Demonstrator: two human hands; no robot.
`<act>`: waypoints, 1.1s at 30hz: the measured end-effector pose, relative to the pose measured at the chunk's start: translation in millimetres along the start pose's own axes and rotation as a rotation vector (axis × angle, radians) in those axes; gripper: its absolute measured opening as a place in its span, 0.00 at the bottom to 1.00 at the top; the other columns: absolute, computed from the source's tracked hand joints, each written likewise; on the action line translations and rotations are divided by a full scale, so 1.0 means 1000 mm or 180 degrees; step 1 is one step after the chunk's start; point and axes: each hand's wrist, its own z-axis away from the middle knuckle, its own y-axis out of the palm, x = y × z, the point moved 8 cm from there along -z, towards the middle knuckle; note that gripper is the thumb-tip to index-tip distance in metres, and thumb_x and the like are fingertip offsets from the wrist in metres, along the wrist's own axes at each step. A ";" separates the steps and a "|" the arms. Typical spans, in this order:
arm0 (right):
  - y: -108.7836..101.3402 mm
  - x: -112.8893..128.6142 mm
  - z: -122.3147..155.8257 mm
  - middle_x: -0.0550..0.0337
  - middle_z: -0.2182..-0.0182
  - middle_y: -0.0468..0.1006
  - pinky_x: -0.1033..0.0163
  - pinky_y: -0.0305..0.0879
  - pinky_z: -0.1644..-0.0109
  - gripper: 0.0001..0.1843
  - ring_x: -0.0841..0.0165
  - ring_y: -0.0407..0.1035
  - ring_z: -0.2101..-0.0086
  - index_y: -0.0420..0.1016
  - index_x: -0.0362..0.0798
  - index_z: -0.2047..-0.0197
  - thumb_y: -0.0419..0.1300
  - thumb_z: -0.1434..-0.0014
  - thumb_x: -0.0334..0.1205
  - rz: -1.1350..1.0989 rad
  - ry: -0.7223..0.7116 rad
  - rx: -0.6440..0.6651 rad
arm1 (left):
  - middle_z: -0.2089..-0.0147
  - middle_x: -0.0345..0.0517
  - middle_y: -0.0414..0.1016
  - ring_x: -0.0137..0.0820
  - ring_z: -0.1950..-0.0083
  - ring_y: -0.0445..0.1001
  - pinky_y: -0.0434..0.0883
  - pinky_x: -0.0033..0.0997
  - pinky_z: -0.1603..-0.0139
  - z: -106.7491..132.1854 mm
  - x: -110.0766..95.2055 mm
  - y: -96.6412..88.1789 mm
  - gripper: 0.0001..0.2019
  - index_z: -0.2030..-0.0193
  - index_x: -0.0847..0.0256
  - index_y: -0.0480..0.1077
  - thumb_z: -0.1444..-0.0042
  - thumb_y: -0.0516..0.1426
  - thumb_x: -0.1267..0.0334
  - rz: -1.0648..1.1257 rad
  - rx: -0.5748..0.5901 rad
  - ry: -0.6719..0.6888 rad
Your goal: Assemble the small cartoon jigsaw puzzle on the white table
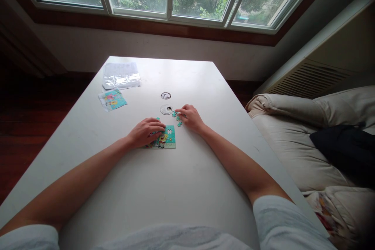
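Note:
A small jigsaw puzzle with a yellow cartoon figure on turquoise lies on the white table, with a piece-shaped gap near its upper right. My left hand rests flat across its left part, fingers stretched out and hiding that side. A turquoise piece shows just beyond those fingers. To the right, several loose puzzle pieces lie in a small group. Over them is my right hand, index finger extended and thumb apart at the pieces. No piece can be made out lifted in its fingers.
Two round flat items, a ring-marked disc and a smaller dark-rimmed disc, lie beyond the puzzle. At the far left are a picture card and clear plastic packaging. A cream sofa stands right of the table.

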 end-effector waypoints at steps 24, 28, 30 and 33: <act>-0.002 0.006 0.003 0.54 0.59 0.73 0.55 0.61 0.49 0.06 0.60 0.65 0.56 0.79 0.52 0.58 0.62 0.38 0.36 0.0213 0.0117 0.0161 | 0.43 0.43 0.79 0.38 0.40 0.73 0.69 0.42 0.36 -0.001 0.001 0.000 0.14 0.48 0.53 0.78 0.30 0.52 0.57 -0.0068 0.0018 -0.0070; -0.004 0.002 0.002 0.54 0.60 0.73 0.55 0.61 0.50 0.04 0.60 0.64 0.57 0.78 0.51 0.59 0.62 0.37 0.38 0.0214 0.0151 0.0153 | 0.43 0.44 0.79 0.38 0.40 0.73 0.69 0.43 0.36 0.000 0.000 -0.001 0.14 0.47 0.52 0.77 0.30 0.52 0.57 -0.0031 0.0007 -0.0064; -0.004 0.000 0.002 0.54 0.61 0.73 0.55 0.61 0.50 0.03 0.60 0.64 0.57 0.77 0.51 0.61 0.63 0.37 0.39 0.0173 0.0195 0.0155 | 0.43 0.44 0.79 0.38 0.40 0.73 0.69 0.43 0.36 0.000 0.001 -0.001 0.14 0.47 0.52 0.77 0.30 0.52 0.57 -0.0013 0.0012 -0.0070; -0.003 -0.004 0.002 0.55 0.62 0.73 0.56 0.61 0.50 0.03 0.61 0.65 0.57 0.75 0.50 0.63 0.63 0.38 0.39 0.0120 0.0251 0.0151 | 0.42 0.44 0.79 0.37 0.39 0.72 0.69 0.42 0.36 0.000 0.001 0.000 0.14 0.47 0.52 0.77 0.30 0.52 0.57 -0.0029 0.0036 -0.0083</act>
